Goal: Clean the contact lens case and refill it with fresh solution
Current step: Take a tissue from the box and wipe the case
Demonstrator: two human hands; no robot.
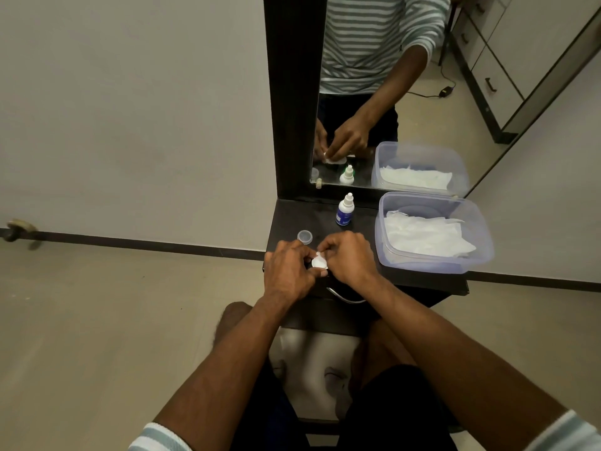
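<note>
Both hands meet over the front left of a small dark table [422,281]. My left hand [287,271] pinches a small white contact lens case [319,262] from the left. My right hand [349,257] closes on it from the right, fingertips pressing a bit of white tissue at the case's top; most of the case is hidden by fingers. A loose clear round cap [304,236] lies on the table just behind my left hand. A small white solution bottle with a blue label [344,210] stands upright behind the hands, its cap on.
A clear plastic box [481,252] holding white tissues fills the table's right side. A dark-framed mirror [292,92] stands at the back and reflects the hands, bottle and box. A curved drawer handle [344,297] shows under the table's front edge. Tiled floor lies to the left.
</note>
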